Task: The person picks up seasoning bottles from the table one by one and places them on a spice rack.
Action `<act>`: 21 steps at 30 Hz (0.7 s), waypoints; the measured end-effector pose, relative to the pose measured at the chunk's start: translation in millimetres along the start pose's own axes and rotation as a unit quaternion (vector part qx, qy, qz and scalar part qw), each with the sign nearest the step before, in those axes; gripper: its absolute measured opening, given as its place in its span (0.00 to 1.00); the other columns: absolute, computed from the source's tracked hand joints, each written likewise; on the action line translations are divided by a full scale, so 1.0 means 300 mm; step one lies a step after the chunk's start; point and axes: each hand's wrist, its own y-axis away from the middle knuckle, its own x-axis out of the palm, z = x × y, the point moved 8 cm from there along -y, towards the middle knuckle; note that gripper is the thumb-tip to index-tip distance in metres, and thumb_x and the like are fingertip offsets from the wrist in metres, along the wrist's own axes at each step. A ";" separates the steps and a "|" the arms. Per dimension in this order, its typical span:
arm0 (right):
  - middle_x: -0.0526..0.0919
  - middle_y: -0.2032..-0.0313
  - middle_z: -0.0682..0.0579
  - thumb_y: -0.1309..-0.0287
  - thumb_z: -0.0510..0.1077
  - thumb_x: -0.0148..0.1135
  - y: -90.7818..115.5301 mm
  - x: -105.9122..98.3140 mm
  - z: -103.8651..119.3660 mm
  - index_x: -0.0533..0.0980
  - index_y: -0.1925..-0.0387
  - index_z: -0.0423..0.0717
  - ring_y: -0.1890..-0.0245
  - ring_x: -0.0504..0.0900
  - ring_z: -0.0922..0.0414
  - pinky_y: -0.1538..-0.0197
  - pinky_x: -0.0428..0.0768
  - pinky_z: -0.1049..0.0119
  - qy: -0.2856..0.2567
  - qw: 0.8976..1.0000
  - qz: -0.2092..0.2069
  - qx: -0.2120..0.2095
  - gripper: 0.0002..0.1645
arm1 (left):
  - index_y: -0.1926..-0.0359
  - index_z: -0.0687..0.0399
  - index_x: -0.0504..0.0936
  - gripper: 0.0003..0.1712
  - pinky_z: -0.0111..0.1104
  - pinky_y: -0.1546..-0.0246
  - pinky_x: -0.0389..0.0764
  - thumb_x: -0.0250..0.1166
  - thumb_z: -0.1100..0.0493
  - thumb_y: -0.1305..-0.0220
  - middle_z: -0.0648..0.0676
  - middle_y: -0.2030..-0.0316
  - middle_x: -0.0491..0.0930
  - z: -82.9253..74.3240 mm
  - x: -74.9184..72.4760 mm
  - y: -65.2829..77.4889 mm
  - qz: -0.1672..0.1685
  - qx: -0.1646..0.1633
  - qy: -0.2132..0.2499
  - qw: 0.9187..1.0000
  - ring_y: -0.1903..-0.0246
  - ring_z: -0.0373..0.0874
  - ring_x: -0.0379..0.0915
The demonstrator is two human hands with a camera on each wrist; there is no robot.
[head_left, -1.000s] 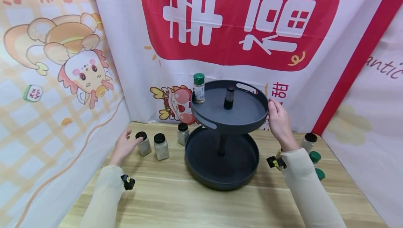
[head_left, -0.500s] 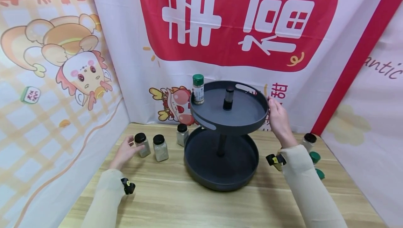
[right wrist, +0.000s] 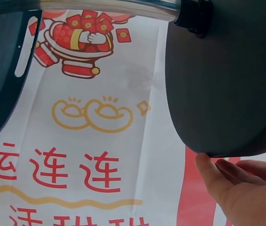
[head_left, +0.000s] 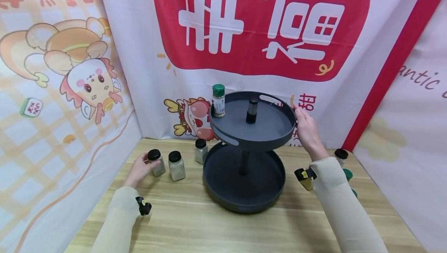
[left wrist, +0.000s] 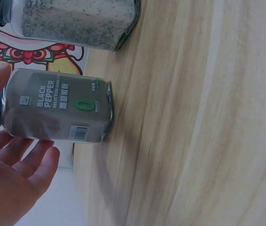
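Observation:
In the head view my left hand (head_left: 139, 169) is at the leftmost black-capped jar (head_left: 158, 166), thumb on one side and fingers on the other. The left wrist view reads "BLACK PEPPER" on this pepper jar (left wrist: 60, 106); it stands on the table. My right hand (head_left: 308, 132) holds the rim of a dark grey two-tier turntable rack (head_left: 244, 196) at its upper tray. Seen from the right wrist, the thumb and fingers (right wrist: 213, 176) meet that tray's edge. A green-capped seasoning bottle (head_left: 219, 103) stands on the upper tray's left side.
Two more black-capped jars, one nearer (head_left: 177, 167) and one farther back (head_left: 200, 152), stand between the left hand and the rack. Beyond the right forearm are another black-capped jar (head_left: 340, 156) and green caps (head_left: 347, 174), partly hidden. Printed cloth walls (head_left: 146, 101) enclose the table.
My left hand has closed in around the pepper jar, its thumb coming down from near the cap to the side. The right hand stays at the tray rim. The view shifts slightly.

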 end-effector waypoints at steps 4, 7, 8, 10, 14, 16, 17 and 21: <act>0.61 0.33 0.41 0.30 0.65 0.28 -0.014 0.004 -0.007 0.53 0.28 0.43 0.35 0.61 0.44 0.33 0.55 0.47 -0.016 1.000 0.012 0.007 0.40 | 0.37 0.75 0.58 0.36 0.52 0.39 0.62 0.64 0.60 0.38 0.75 0.41 0.63 0.013 0.005 -0.008 -0.010 -0.002 0.004 1.000 0.41 0.68 0.60; 0.60 0.32 0.41 0.30 0.64 0.28 -0.019 0.006 -0.009 0.52 0.28 0.44 0.36 0.63 0.44 0.34 0.57 0.48 -0.029 0.999 0.020 0.011 0.40 | 0.37 0.74 0.60 0.35 0.51 0.39 0.62 0.64 0.59 0.38 0.75 0.42 0.64 0.018 0.006 -0.011 -0.016 -0.006 0.011 1.000 0.41 0.66 0.61; 0.60 0.32 0.42 0.30 0.64 0.28 -0.020 0.008 -0.009 0.52 0.28 0.44 0.35 0.62 0.44 0.34 0.57 0.48 -0.032 0.999 0.023 0.012 0.39 | 0.38 0.73 0.60 0.35 0.51 0.39 0.62 0.64 0.58 0.38 0.74 0.42 0.64 0.019 0.007 -0.011 -0.018 -0.009 0.012 1.000 0.41 0.66 0.61; 0.58 0.31 0.43 0.29 0.63 0.29 -0.022 0.009 -0.007 0.52 0.28 0.45 0.34 0.60 0.45 0.33 0.55 0.48 -0.034 0.999 0.026 0.012 0.38 | 0.38 0.73 0.61 0.34 0.51 0.40 0.63 0.64 0.57 0.38 0.74 0.42 0.65 0.020 0.007 -0.010 -0.022 -0.012 0.009 1.000 0.41 0.65 0.62; 0.55 0.30 0.45 0.28 0.61 0.32 -0.029 0.011 -0.007 0.52 0.28 0.45 0.31 0.55 0.48 0.32 0.52 0.50 -0.036 0.999 0.030 0.017 0.36 | 0.39 0.73 0.62 0.35 0.50 0.40 0.63 0.65 0.56 0.38 0.74 0.43 0.66 0.025 0.009 -0.008 -0.030 -0.019 0.012 0.999 0.42 0.65 0.62; 0.54 0.29 0.46 0.28 0.60 0.34 -0.032 0.014 -0.008 0.52 0.28 0.46 0.31 0.54 0.49 0.32 0.52 0.50 -0.038 0.998 0.034 0.023 0.36 | 0.40 0.74 0.63 0.34 0.50 0.40 0.63 0.66 0.57 0.39 0.74 0.43 0.66 0.026 0.010 -0.009 -0.033 -0.019 0.013 0.999 0.42 0.65 0.63; 0.54 0.29 0.47 0.29 0.60 0.34 -0.032 0.016 -0.010 0.52 0.28 0.47 0.31 0.55 0.49 0.32 0.52 0.49 -0.039 0.998 0.037 0.027 0.35 | 0.40 0.74 0.63 0.34 0.50 0.40 0.64 0.66 0.57 0.39 0.74 0.43 0.66 0.028 0.010 -0.011 -0.033 -0.019 0.011 0.999 0.42 0.65 0.63; 0.54 0.29 0.46 0.28 0.58 0.35 -0.031 0.021 -0.014 0.51 0.28 0.47 0.32 0.56 0.48 0.32 0.54 0.49 -0.047 0.997 0.044 0.033 0.34 | 0.41 0.74 0.63 0.33 0.50 0.42 0.66 0.67 0.60 0.41 0.75 0.45 0.68 0.033 0.014 -0.018 -0.038 -0.020 -0.002 0.999 0.44 0.66 0.65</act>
